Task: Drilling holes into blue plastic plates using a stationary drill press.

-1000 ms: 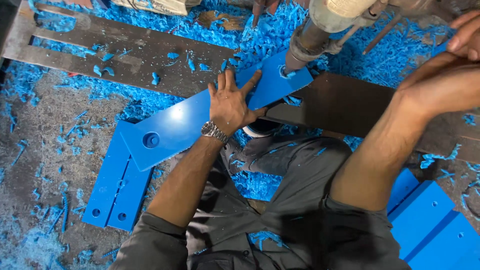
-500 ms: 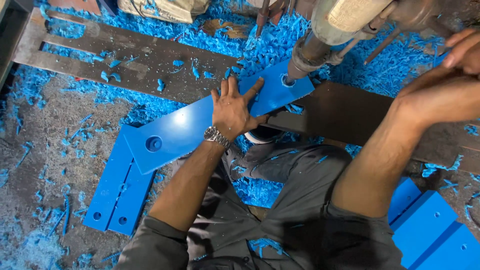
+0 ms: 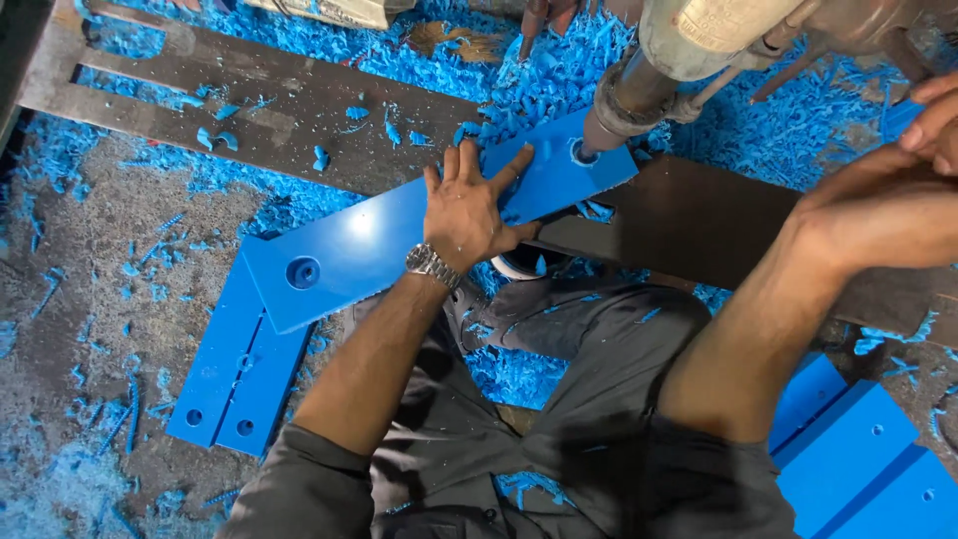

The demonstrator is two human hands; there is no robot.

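Since a second ago our flat, open left hand (image 3: 467, 212) has slid the blue plate (image 3: 399, 245) toward 2 o'clock; drill (image 3: 624, 105) bites; right hand's (image 3: 898, 200) grip unclear.

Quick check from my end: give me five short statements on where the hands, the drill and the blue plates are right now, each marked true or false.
1. The left hand lies flat on the long blue plate. True.
2. The drill meets that plate at its left end. False: its tip sits at the plate's right end, where a hole shows.
3. The left wrist carries a metal wristwatch. True.
4. The floor is free of shavings. False: blue shavings lie thickly around the work.
5. The right hand presses down on the long blue plate. False: it is up at the right edge of the picture, clear of the plate.
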